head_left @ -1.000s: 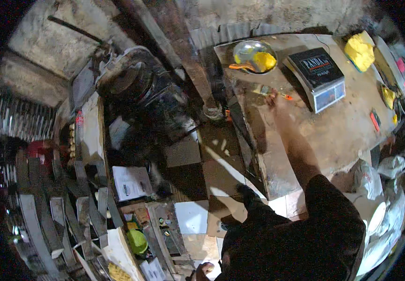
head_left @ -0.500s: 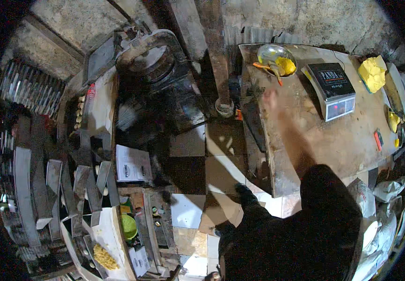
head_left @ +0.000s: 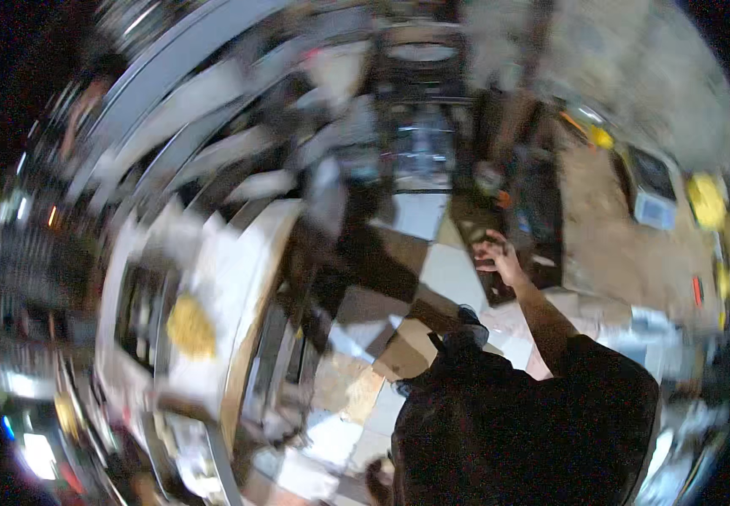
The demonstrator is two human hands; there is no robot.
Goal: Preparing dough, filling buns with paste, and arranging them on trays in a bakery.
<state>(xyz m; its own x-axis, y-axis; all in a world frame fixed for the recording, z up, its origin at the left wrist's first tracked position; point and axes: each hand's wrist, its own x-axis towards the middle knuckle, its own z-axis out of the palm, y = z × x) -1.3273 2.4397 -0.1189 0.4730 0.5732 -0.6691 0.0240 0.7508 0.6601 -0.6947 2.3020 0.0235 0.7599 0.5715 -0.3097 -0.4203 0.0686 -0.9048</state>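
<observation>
My right hand point(head_left: 493, 257) is in the air beside the left edge of the wooden table point(head_left: 622, 266), fingers apart and holding nothing. On that table are a scale point(head_left: 650, 185) with a dark top, a shiny bowl with yellow contents point(head_left: 598, 135), and a lumpy yellow mass point(head_left: 705, 202) at the far right. My left hand point(head_left: 379, 479) shows only as a blurred patch at the lower edge beside my dark clothing; its fingers are unclear.
At left, a pale bench point(head_left: 234, 278) carries a pale yellow pile point(head_left: 192, 329), with blurred metal trays or racks point(head_left: 179, 101) beyond. Checkered tiles point(head_left: 432, 270) lie underfoot between bench and table. A dark post point(head_left: 517, 118) stands by the table's back corner.
The view has swung leftward and blurred, bringing more of the left bench in. My right hand has left the small item by the bowl and moved off the table's edge.
</observation>
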